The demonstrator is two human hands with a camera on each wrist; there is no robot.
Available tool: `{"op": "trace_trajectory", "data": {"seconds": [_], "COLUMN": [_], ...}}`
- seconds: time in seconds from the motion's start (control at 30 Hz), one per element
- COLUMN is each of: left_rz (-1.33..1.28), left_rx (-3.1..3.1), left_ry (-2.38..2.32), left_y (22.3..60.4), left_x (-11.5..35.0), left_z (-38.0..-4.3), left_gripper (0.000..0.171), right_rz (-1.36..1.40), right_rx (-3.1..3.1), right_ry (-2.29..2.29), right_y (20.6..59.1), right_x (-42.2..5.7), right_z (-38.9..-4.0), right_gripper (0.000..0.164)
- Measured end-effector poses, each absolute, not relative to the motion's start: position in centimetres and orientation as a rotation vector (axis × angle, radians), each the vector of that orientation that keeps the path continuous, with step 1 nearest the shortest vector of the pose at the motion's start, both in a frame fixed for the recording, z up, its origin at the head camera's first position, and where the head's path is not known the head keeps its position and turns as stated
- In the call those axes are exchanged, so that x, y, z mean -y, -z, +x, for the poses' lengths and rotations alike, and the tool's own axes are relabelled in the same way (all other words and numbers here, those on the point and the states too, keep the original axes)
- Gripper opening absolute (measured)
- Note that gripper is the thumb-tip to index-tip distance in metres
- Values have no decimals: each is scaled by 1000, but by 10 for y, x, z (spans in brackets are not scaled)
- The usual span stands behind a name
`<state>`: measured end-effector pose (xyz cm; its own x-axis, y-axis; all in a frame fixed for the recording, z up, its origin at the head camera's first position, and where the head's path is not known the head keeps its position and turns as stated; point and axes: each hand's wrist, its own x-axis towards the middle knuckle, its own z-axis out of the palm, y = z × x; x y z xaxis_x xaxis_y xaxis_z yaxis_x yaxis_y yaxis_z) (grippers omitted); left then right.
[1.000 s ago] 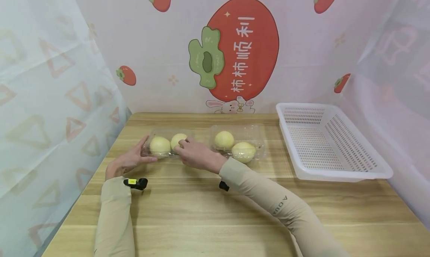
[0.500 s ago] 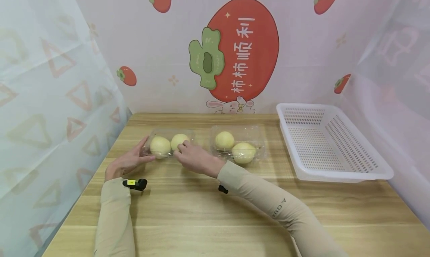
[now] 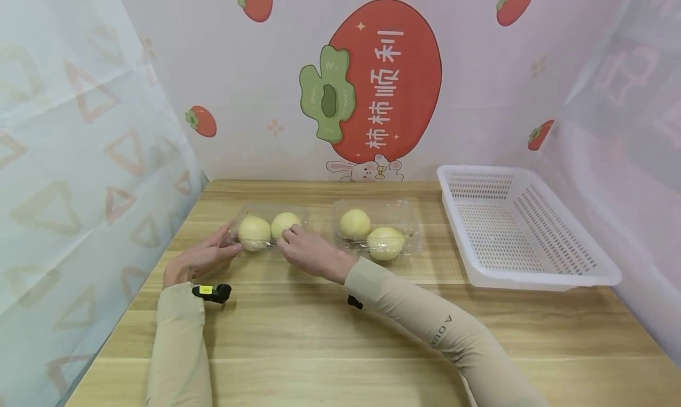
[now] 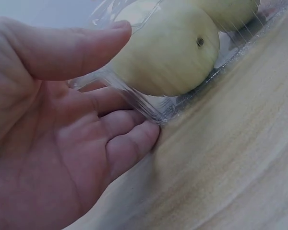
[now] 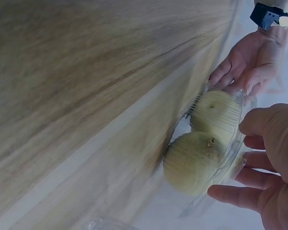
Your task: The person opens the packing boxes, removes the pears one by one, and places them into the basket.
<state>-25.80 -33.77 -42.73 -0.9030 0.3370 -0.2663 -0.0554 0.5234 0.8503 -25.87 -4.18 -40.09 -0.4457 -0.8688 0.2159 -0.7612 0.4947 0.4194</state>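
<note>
A clear plastic fruit box at the back left holds two pale yellow pears, seen side by side through its walls. My left hand grips its left end; the left wrist view shows the thumb over the box and the fingers at its lower edge. Reaching across from the right, my right hand has curled fingers at the front rim beside the right pear. In the right wrist view, its thumb and fingers pinch the rim of the box; the exact contact is partly hidden.
Just right of it stands a second clear box with two more pears. A white perforated plastic basket sits at the right on the wooden table. Printed cloth walls rise behind and along both sides.
The right hand's fingers have drawn down slightly from the right pear toward the box's front rim. The left hand stays at the left end; the boxes keep their places.
</note>
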Motion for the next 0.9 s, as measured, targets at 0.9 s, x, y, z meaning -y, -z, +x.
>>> {"op": "trace_trajectory", "data": {"seconds": [0.9], "left_rz": [185], "left_rx": [-2357], "left_ry": [-1515], "left_y": [440], "left_x": [328], "left_z": [-268], "left_gripper": [96], "right_rz": [1323], "right_rx": [2301], "right_ry": [511], "right_y": [403], "right_x": [51], "right_z": [-257], "right_gripper": [19]}}
